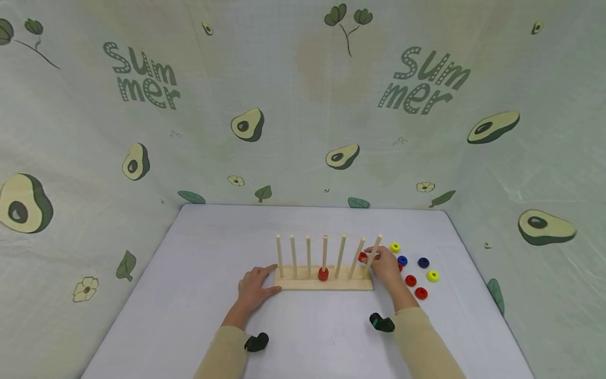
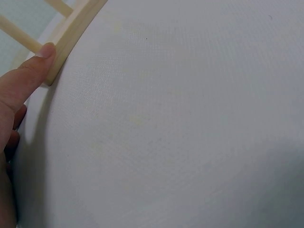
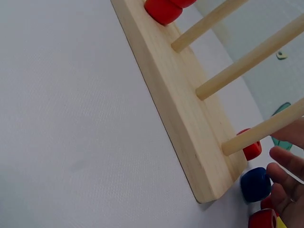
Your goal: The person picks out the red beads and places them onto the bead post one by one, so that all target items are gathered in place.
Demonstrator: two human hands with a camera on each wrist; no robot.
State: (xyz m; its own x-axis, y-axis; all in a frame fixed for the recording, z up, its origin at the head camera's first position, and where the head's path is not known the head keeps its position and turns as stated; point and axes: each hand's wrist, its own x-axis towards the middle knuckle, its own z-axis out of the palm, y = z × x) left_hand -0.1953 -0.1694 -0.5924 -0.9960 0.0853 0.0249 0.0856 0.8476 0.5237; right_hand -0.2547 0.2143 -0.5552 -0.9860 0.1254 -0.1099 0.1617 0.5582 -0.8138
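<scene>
A wooden peg rack [image 1: 326,285] with several upright pegs stands mid-table. Red rings [image 1: 323,274] sit stacked at the foot of its middle peg. My left hand [image 1: 253,288] rests on the rack's left end, its thumb [image 2: 33,71] lying on the base and the other fingers round the far side, partly hidden. Behind the right end, my right hand [image 1: 385,265] pinches a red ring [image 1: 362,257] at its fingertips. In the right wrist view, the rightmost peg crosses in front of that ring [image 3: 253,150] and hides part of the grip.
Loose rings lie right of the rack: a far yellow ring [image 1: 395,247], a blue ring [image 1: 402,260], a dark blue ring [image 1: 423,262], a nearer yellow ring [image 1: 433,276] and several red rings [image 1: 421,293]. A printed cloth [image 1: 293,158] hangs behind the white table [image 1: 213,242].
</scene>
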